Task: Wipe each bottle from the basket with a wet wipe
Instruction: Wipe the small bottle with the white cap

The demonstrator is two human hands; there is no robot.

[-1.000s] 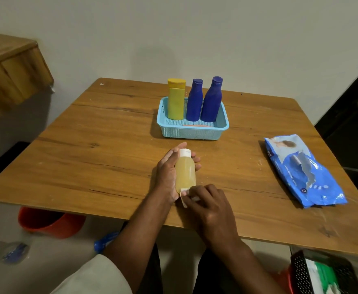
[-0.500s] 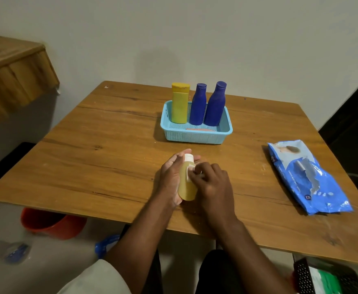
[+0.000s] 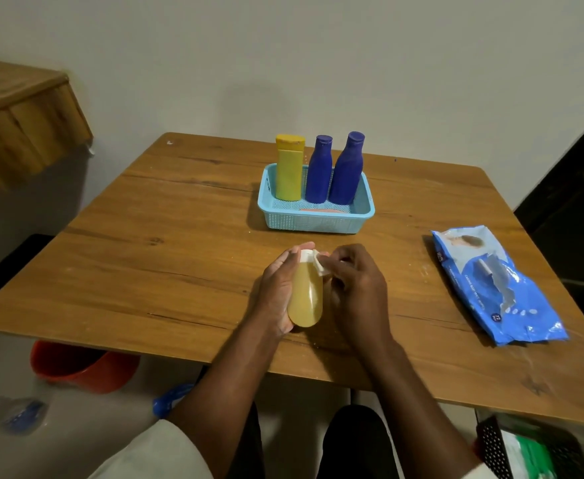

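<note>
A square wooden table (image 3: 186, 243) with a scuffed brown top fills most of the view and stands against a plain pale wall (image 3: 352, 63). On its right side lies a crumpled blue plastic pack of wet wipes (image 3: 498, 288), well apart from everything else. Toward the far edge sits a light blue perforated plastic basket (image 3: 314, 221), and three bottles stand upright along its back: a yellow rectangular bottle with a yellow cap (image 3: 288, 167) on the left, a dark blue round-shouldered bottle (image 3: 319, 169) in the middle, and a second, slightly tilted dark blue bottle (image 3: 347, 169) on the right. In front of the basket, above the near half of the table, the left hand (image 3: 276, 292) cradles a translucent amber plastic bottle with a white cap (image 3: 307, 295), fingers curled behind it and cap pointing away. The right hand (image 3: 356, 285), fingers bent, pinches a small folded white wet wipe (image 3: 320, 264) against the bottle's neck, just beside the cap.
</note>
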